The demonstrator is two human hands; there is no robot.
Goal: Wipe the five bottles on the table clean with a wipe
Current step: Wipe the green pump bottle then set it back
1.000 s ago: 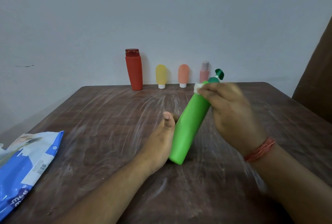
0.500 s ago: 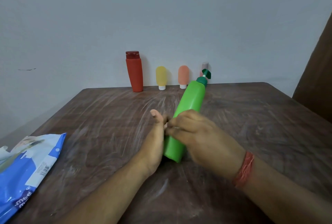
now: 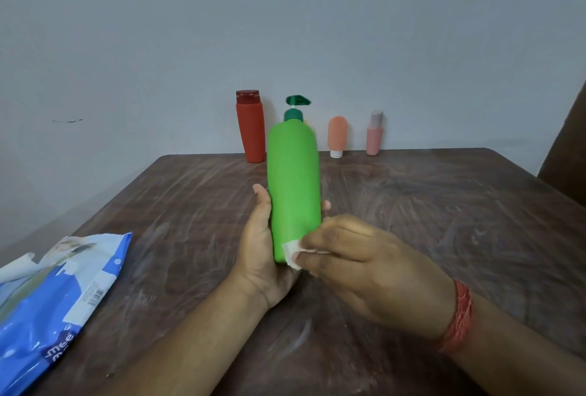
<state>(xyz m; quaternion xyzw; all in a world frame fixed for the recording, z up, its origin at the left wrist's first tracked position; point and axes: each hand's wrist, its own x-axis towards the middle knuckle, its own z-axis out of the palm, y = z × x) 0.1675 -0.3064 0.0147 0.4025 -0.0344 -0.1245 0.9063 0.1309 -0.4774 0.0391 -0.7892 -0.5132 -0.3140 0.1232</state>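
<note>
Your left hand (image 3: 264,256) is wrapped around the lower half of the green pump bottle (image 3: 293,186), thumb up its left side and a fingertip showing past its right edge, and you hold it nearly upright above the middle of the table (image 3: 444,221). Your right hand (image 3: 364,265) pinches a small white wipe (image 3: 292,253) between thumb and fingers and presses it against the bottle's bottom right corner. Behind the green bottle, along the table's far edge by the wall, stand the red bottle (image 3: 251,129) just to its left, and the orange tube (image 3: 337,136) and pink bottle (image 3: 375,134) to its right. Well to the left of the green bottle, the blue wipes pack (image 3: 54,306) lies at the table's near left edge.
</note>
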